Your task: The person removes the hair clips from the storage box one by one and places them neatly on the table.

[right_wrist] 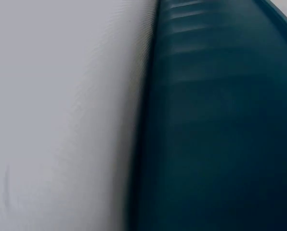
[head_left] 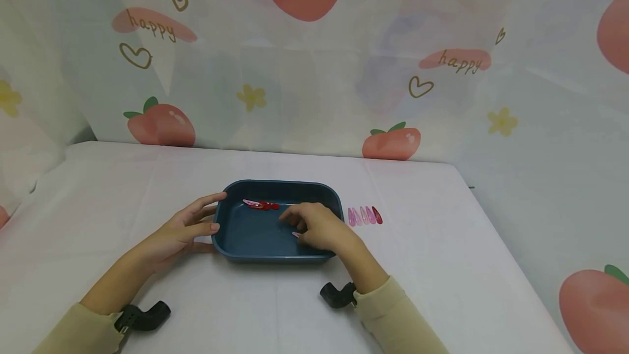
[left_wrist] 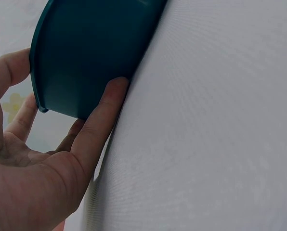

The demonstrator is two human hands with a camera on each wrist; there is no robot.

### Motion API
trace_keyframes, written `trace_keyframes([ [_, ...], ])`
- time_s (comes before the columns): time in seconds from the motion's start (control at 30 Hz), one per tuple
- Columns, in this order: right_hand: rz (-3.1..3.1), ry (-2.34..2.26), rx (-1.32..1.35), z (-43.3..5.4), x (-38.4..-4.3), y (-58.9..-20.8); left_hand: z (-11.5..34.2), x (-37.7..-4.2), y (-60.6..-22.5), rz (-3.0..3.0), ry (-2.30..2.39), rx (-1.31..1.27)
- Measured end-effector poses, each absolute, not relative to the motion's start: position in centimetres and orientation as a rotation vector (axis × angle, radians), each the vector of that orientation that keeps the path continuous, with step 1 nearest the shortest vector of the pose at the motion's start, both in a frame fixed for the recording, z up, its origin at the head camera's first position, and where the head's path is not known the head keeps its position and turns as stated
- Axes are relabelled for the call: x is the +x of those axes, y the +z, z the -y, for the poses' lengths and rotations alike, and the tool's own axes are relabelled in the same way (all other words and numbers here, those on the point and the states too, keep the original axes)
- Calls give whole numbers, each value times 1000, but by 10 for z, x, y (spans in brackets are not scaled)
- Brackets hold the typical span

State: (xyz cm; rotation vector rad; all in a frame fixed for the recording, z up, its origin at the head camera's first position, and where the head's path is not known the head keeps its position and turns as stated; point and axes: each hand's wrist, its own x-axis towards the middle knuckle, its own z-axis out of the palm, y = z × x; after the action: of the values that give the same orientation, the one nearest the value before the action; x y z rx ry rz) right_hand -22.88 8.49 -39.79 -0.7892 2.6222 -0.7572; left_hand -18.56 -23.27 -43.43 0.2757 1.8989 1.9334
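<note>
A dark blue tray (head_left: pixel 255 236) with rounded corners sits on the white-covered table. My left hand (head_left: pixel 172 236) is at its left end, fingers spread and fairly straight, fingertips touching the rim and outer wall; the left wrist view shows these fingers (left_wrist: pixel 105 110) against the tray's wall (left_wrist: pixel 90 53). Over the tray's right half, my right hand (head_left: pixel 316 226) has bent fingers and pinches a small pink hair clip (head_left: pixel 295 234), mostly hidden by the hand. Several red and pink hair clips (head_left: pixel 260 205) lie together inside the tray near its back wall.
Right of the tray, several pink clips and a dark red clip (head_left: pixel 377 215) stand in a neat row on the tablecloth (head_left: pixel 417 266). A printed curtain (head_left: pixel 314 70) hangs behind the table. The right wrist view shows only the tray's outer wall (right_wrist: pixel 215 134) and cloth.
</note>
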Motion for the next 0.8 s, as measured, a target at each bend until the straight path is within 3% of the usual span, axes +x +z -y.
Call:
trace_keyframes([
  [0.37,-2621,-739,-773,-84,-229,-398,232,-185,-433,-1891,1938,292],
  [0.8,-2454,-1153,-873,-96,-238,-393,232,-185,-433,-1893,1933,287],
])
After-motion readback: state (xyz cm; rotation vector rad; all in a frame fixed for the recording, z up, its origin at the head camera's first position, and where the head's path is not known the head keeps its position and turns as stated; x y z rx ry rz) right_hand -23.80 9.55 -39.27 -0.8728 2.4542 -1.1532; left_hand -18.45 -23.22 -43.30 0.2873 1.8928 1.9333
